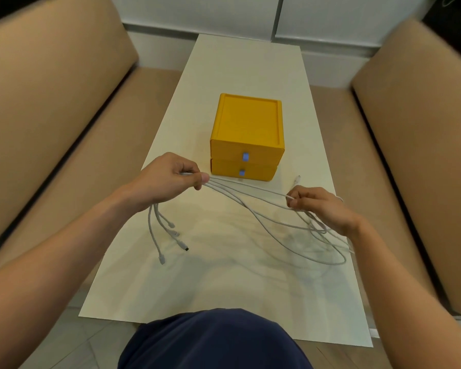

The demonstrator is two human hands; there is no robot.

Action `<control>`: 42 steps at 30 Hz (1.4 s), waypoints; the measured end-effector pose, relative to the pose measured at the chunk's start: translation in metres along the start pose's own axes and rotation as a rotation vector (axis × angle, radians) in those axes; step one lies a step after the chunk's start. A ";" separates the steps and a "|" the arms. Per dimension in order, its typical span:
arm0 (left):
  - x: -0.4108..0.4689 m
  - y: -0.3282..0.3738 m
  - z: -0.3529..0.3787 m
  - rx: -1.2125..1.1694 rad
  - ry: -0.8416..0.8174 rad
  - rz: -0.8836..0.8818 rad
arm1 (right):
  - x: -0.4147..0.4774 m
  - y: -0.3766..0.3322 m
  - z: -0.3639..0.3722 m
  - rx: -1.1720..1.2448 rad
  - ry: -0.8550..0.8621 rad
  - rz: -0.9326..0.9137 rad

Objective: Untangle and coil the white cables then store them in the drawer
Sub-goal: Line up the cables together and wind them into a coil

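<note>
The left hand (pixel 171 179) is pinching a bundle of white cables (pixel 250 206) between thumb and fingers, likely gathering one end of each so the plugs (pixel 173 235) are hanging loose below it. The right hand (pixel 317 209) is pinching a single strand, seemingly drawing it free. The strands are running left to right above the table (pixel 224 275), sagging into loops just before the closed yellow drawer unit (pixel 246 137).

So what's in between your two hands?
In the head view, several white cables stretch from the left hand to the right hand, sagging over the table.
</note>
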State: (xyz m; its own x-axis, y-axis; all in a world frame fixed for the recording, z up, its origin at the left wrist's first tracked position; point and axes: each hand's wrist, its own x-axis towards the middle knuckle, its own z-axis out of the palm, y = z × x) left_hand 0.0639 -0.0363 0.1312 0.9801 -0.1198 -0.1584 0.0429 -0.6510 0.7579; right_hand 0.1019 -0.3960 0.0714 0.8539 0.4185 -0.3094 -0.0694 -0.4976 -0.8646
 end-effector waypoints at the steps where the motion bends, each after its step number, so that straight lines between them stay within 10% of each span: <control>1: -0.001 -0.001 -0.002 0.002 0.009 -0.002 | -0.001 0.001 -0.001 0.005 -0.019 0.010; 12: -0.002 -0.005 0.019 0.112 -0.071 -0.024 | 0.019 -0.011 0.030 -0.870 0.443 0.146; 32: -0.012 -0.007 0.018 0.103 -0.109 -0.044 | 0.025 -0.011 -0.003 -0.961 0.496 0.111; 39: -0.001 0.004 0.019 0.035 0.061 -0.060 | 0.019 -0.025 -0.004 0.077 0.392 0.141; 42: 0.003 0.002 0.012 0.018 0.196 -0.086 | 0.016 -0.019 0.004 -0.116 0.253 0.093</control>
State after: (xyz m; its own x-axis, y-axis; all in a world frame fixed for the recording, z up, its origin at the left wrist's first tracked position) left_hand 0.0642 -0.0468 0.1247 0.9921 0.0835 -0.0941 0.1258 -0.6660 0.7352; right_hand 0.1152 -0.3769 0.0817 0.9492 0.1710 -0.2643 -0.1068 -0.6146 -0.7815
